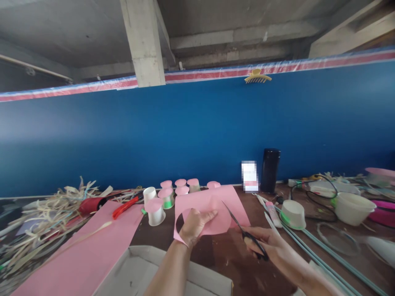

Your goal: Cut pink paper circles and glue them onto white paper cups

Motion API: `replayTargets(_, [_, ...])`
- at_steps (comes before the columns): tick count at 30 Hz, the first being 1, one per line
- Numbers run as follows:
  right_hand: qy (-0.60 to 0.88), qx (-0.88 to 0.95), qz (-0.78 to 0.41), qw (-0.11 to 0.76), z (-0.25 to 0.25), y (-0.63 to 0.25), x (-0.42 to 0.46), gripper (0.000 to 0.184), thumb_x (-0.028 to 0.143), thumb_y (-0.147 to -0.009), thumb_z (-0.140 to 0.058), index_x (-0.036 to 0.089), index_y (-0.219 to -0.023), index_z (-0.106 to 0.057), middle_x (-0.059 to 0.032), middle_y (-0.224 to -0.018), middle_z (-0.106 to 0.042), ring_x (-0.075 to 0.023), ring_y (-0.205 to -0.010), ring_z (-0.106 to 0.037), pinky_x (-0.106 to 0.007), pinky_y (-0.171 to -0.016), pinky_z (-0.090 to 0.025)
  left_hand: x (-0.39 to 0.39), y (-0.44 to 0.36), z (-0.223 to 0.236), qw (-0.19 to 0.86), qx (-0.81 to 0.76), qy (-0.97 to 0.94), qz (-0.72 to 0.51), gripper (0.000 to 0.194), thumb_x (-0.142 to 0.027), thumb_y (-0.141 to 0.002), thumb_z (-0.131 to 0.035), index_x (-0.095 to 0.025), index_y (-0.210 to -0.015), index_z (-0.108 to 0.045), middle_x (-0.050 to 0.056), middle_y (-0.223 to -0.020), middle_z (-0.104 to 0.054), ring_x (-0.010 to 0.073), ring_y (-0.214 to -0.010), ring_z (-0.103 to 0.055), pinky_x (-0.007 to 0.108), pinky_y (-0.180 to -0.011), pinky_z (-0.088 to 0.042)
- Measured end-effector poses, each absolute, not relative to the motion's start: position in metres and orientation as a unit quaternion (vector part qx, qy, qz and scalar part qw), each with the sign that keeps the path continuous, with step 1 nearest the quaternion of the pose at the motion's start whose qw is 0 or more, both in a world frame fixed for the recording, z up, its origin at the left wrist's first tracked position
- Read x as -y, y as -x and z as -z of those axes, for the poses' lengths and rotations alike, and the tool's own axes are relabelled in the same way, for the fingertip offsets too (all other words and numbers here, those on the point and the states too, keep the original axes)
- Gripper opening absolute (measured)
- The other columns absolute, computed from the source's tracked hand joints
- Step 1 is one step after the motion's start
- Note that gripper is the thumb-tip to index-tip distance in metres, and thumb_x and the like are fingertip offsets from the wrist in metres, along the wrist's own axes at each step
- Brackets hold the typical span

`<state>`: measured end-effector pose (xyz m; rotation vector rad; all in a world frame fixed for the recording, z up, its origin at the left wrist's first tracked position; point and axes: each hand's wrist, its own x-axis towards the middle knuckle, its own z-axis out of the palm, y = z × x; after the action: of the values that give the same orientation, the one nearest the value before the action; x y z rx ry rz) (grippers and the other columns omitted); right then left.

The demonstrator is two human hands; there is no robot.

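A sheet of pink paper (197, 201) is held up over the brown table by my left hand (197, 224), its thumb on the near face and the fingers hidden behind. A rounded cut-out opens at the sheet's left side, near my wrist. My right hand (259, 242) grips scissors (243, 232) by their black handles. The blades point up and to the left and lie against the paper's right part; whether they are parted is hard to make out. Behind the sheet stand several upturned white cups (156, 218) topped with pink paper rounds (166, 192).
A larger pink sheet (92, 246) and a heap of pale strips (52, 222) lie left. A shallow grey-white box (148, 251) sits in front. On the right are a black flask (270, 170), an upturned cup (293, 213), a white tub (353, 209), and long thin tubes (333, 250).
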<state>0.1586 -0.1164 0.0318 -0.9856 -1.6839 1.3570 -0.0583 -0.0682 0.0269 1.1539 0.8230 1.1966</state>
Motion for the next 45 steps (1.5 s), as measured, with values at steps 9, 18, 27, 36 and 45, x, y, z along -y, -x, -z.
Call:
replayTargets(9, [0.393, 0.671, -0.515, 0.361, -0.031, -0.160, 0.117, 0.032, 0.045, -0.080, -0.059, 0.014, -0.072, -0.065, 0.0031, -0.059, -0.044, -0.0100, -0.056, -0.035, -0.024, -0.052, -0.028, 0.069, 0.064, -0.028, 0.600, -0.337, -0.514, -0.512, 0.037, -0.035, -0.066, -0.075, -0.008, -0.092, -0.072, 0.014, -0.088, -0.071, 0.0289, -0.085, -0.066, 0.042, -0.084, -0.049])
replayTargets(18, [0.408, 0.682, -0.498, 0.347, -0.034, -0.160, 0.119, 0.037, 0.051, -0.079, -0.056, 0.015, -0.076, -0.066, 0.0029, -0.059, -0.042, -0.0108, -0.057, -0.034, -0.024, -0.053, -0.029, 0.069, 0.067, -0.028, 0.603, -0.356, -0.510, -0.500, 0.043, -0.037, -0.065, -0.076, -0.009, -0.097, -0.070, 0.014, -0.090, -0.071, 0.0302, -0.089, -0.065, 0.043, -0.087, -0.048])
replayTargets(27, [0.389, 0.689, -0.513, 0.333, -0.029, -0.165, 0.115, 0.030, 0.043, -0.080, -0.058, 0.015, -0.070, -0.064, 0.0040, -0.059, -0.040, -0.0091, -0.057, -0.033, -0.023, -0.052, -0.026, 0.068, 0.070, -0.028, 0.606, -0.343, -0.523, -0.492, 0.038, -0.034, -0.064, -0.077, -0.008, -0.091, -0.071, 0.013, -0.088, -0.071, 0.0289, -0.086, -0.066, 0.039, -0.082, -0.050])
replayTargets(36, [0.391, 0.701, -0.499, 0.327, -0.031, -0.164, 0.117, 0.037, 0.049, -0.083, -0.052, 0.015, -0.074, -0.064, 0.0040, -0.058, -0.037, -0.0096, -0.056, -0.031, -0.024, -0.051, -0.026, 0.069, 0.071, -0.031, 0.602, -0.345, -0.523, -0.494, 0.036, -0.034, -0.065, -0.077, -0.009, -0.090, -0.072, 0.012, -0.087, -0.072, 0.0269, -0.085, -0.066, 0.036, -0.082, -0.050])
replayTargets(45, [0.378, 0.718, -0.498, 0.306, -0.030, -0.166, 0.115, 0.031, 0.042, -0.086, -0.054, 0.013, -0.077, -0.063, 0.0046, -0.061, -0.037, -0.0092, -0.058, -0.031, -0.024, -0.052, -0.024, 0.073, 0.069, -0.033, 0.600, -0.372, -0.535, -0.465, 0.029, -0.036, -0.060, -0.079, -0.014, -0.078, -0.075, 0.008, -0.080, -0.073, 0.0269, -0.083, -0.066, 0.032, -0.076, -0.050])
